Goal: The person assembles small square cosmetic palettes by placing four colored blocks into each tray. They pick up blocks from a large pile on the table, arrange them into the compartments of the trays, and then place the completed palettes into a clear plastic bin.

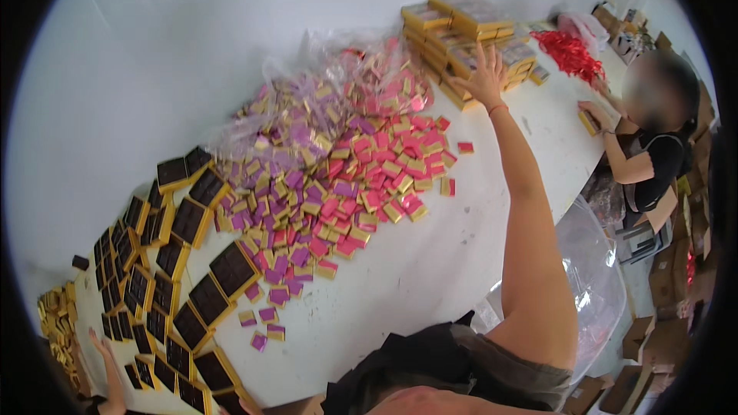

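My right arm stretches far across the table, and my right hand point(484, 77) is at the stack of flat yellow-edged boxes point(469, 11). Its fingers are spread, with nothing seen held in them; whether they touch the boxes I cannot tell. Left of it lies a big heap of small wrapped pieces in pink, purple and gold point(361, 177), partly under clear plastic bags point(292, 107). My left hand does not show for certain. A bit of skin, perhaps fingers point(244, 406), appears at the lower edge beside the trays; whose it is I cannot make out.
Many yellow-edged trays with dark inserts point(204, 300) cover the table's left part. Another person's hand point(100, 346) is beside them. At right a person point(653, 138) holds a small yellow box point(590, 121) near red shredded filler point(570, 54). Cardboard boxes point(669, 269) and clear plastic point(588, 269) are beyond the table edge.
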`<act>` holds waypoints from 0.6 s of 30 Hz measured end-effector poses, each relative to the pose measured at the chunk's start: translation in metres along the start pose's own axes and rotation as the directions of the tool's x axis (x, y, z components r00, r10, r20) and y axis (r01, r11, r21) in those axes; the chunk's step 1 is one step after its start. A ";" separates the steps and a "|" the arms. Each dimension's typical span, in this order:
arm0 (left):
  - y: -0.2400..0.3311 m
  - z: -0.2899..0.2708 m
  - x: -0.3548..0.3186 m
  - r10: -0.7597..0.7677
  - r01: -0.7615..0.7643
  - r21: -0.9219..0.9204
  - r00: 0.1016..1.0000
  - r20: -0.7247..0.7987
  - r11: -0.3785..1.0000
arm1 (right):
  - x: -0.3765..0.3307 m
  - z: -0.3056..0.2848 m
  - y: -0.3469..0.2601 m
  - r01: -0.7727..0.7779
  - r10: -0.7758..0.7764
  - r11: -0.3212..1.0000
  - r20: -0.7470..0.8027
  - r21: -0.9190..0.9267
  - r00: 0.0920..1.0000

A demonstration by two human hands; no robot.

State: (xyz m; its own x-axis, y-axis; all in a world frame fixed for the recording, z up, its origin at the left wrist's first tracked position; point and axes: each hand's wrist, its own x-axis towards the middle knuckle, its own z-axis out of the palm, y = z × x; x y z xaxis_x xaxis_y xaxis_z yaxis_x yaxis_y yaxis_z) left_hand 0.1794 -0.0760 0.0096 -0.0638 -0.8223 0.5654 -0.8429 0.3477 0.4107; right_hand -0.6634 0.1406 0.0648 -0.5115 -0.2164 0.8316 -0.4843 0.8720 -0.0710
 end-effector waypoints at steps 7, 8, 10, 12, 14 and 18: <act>-0.060 0.005 -0.055 0.091 -0.118 0.188 0.985 0.146 0.975 | -0.114 -0.111 -0.088 -0.010 -0.364 0.668 0.339 0.744 0.868; -0.022 0.016 -0.054 0.082 -0.119 0.174 0.975 0.208 0.978 | -0.133 -0.137 -0.078 -0.002 -0.371 0.731 0.399 0.683 0.839; 0.015 0.004 -0.077 0.041 -0.047 0.048 0.992 0.116 0.998 | -0.167 -0.146 -0.086 -0.097 -0.243 0.778 0.439 0.621 0.865; 0.062 0.005 -0.080 0.131 -0.105 -0.155 0.978 0.161 0.982 | -0.187 -0.151 -0.069 -0.114 -0.185 0.825 0.454 0.554 0.872; 0.081 0.027 -0.087 0.165 0.010 -0.533 0.946 0.280 0.846 | -0.188 -0.141 -0.055 -0.024 -0.262 0.820 0.412 0.572 0.873; 0.159 0.042 -0.053 0.551 -0.215 -0.642 0.741 0.383 0.736 | -0.200 -0.150 -0.063 -0.589 -0.121 0.553 0.756 0.590 0.643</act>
State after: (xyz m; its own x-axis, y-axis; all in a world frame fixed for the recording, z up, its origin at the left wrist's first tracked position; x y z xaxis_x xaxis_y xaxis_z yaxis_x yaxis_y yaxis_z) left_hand 0.0262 0.0046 0.0152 -0.7166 -0.5906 0.3711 -0.2633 0.7218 0.6401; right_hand -0.4240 0.1948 -0.0145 -0.8071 -0.5765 0.1273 -0.3850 0.3506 -0.8538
